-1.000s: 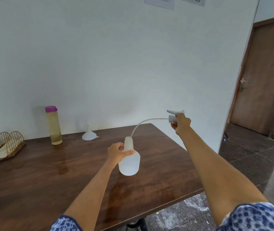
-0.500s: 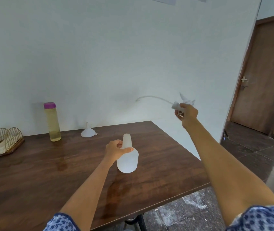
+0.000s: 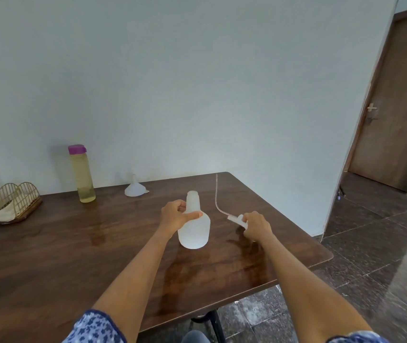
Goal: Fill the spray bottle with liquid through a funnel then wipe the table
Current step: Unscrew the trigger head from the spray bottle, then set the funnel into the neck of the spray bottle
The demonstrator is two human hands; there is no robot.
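A white translucent spray bottle [image 3: 194, 230] stands upright on the wooden table [image 3: 73, 256], its neck uncapped. My left hand [image 3: 176, 215] grips it around the neck. My right hand [image 3: 257, 225] holds the white spray head [image 3: 237, 220] low over the table, right of the bottle, with its thin dip tube [image 3: 216, 194] curving upward. A white funnel [image 3: 135, 188] sits upside down near the wall. Left of it stands a tall bottle of yellowish liquid [image 3: 81, 174] with a purple cap.
A wire basket [image 3: 16, 201] holding a pale cloth sits at the table's far left. The table's right edge [image 3: 321, 251] drops to a dark tiled floor. A brown door [image 3: 400, 100] is at the right.
My right hand pulled the spray head and tube out of the bottle, lifted it, then brought it down beside the bottle. My left hand kept its grip on the neck.
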